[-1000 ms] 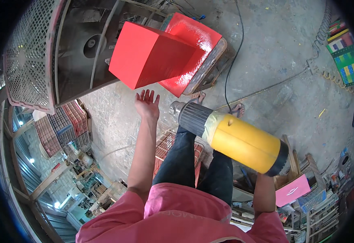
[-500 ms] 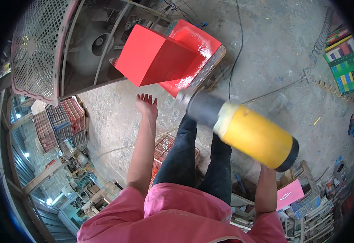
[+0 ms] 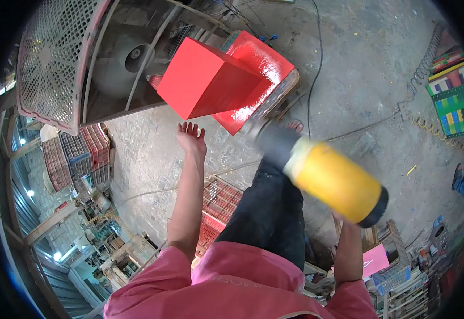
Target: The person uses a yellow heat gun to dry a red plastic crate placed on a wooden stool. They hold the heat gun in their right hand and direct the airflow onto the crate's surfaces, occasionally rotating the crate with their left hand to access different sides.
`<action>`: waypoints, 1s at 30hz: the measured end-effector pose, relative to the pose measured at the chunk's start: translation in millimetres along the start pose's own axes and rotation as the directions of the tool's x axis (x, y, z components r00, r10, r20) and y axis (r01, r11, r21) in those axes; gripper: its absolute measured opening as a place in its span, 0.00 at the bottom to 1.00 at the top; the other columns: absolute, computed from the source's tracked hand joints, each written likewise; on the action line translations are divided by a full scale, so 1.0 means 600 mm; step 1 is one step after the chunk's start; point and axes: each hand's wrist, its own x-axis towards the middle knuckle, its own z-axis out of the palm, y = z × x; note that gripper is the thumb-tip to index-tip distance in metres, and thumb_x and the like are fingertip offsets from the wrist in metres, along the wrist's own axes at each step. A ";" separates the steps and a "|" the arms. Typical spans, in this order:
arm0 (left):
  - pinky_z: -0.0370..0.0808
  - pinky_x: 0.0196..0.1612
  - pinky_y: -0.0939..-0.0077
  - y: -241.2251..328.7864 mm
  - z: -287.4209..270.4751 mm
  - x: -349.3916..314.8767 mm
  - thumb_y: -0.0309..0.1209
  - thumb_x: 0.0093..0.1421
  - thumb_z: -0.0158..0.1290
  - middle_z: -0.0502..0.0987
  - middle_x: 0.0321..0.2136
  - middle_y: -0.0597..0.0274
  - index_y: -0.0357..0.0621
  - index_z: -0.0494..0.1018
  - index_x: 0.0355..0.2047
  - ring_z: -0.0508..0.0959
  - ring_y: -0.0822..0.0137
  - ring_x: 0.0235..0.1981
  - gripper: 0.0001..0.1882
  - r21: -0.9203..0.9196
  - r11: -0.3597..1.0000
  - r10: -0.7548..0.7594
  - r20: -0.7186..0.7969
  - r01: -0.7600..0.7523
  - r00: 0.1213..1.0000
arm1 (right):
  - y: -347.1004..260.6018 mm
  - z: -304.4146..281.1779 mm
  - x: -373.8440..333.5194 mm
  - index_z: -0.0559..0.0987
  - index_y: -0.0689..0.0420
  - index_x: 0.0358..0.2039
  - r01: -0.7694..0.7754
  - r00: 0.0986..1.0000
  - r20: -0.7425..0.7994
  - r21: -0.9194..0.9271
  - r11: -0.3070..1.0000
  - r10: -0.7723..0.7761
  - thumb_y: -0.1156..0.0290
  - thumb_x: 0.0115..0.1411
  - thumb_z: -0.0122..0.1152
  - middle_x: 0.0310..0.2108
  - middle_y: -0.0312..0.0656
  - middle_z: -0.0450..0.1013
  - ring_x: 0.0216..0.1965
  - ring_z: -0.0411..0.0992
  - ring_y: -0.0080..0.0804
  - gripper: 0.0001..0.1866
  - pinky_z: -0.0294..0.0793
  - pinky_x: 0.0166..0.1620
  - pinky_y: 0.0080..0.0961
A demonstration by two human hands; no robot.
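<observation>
My left hand [image 3: 191, 139] is held out palm up, its fingers apart and slightly curled, with nothing in them. It is just below the lower corner of a bright red box [image 3: 203, 80]. The box stands on a glossy, wet-looking red panel [image 3: 266, 50], and a worn board [image 3: 280, 98] shows under the panel's edge. A spray gun with a yellow cup [image 3: 338, 181], black neck and grey tip, somewhat blurred, points up-left toward the panel. My right hand [image 3: 339, 217] is mostly hidden beneath this cup and holds it up; its fingers do not show.
A large fan housing [image 3: 120, 69] with a pink-rimmed mesh grille [image 3: 56, 64] stands at upper left. Red crates [image 3: 218, 199] lie by my legs, and stacked crates [image 3: 78, 157] stand further left. A dark cable [image 3: 317, 69] and coiled hoses [image 3: 423, 58] cross the concrete floor. Another person's foot and leg [image 3: 463, 183] show at right.
My legs have shifted as in a step, uncovering more of the red crates. The spray gun has moved slightly right and down in view. My left hand stays open below the box.
</observation>
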 end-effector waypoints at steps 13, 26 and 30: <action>0.58 0.58 0.52 0.012 0.034 0.019 0.51 0.61 0.40 0.68 0.51 0.64 0.52 0.64 0.55 0.66 0.62 0.55 0.26 -0.010 0.990 -0.139 0.098 0.141 0.985 | 0.090 -0.100 0.101 0.70 0.56 0.53 -0.146 0.987 0.103 0.292 0.945 0.121 0.54 0.55 0.63 0.47 0.41 0.72 0.46 0.71 0.32 0.29 0.70 0.49 0.33; 0.68 0.52 0.62 0.013 0.016 0.073 0.50 0.60 0.48 0.71 0.50 0.66 0.51 0.65 0.54 0.71 0.61 0.51 0.26 0.013 0.978 -0.201 0.334 0.208 0.921 | 0.060 -0.140 0.449 0.76 0.62 0.38 -0.730 0.665 0.708 0.549 0.406 0.239 0.69 0.48 0.67 0.30 0.46 0.75 0.20 0.68 0.25 0.17 0.67 0.21 0.21; 0.68 0.52 0.62 0.022 0.004 0.063 0.50 0.60 0.48 0.71 0.51 0.66 0.51 0.65 0.55 0.71 0.61 0.51 0.27 0.017 0.970 -0.238 0.292 0.243 0.926 | 0.071 -0.112 0.510 0.78 0.61 0.36 -0.781 0.625 0.629 0.514 0.356 0.462 0.75 0.52 0.65 0.29 0.42 0.77 0.22 0.70 0.21 0.10 0.70 0.25 0.18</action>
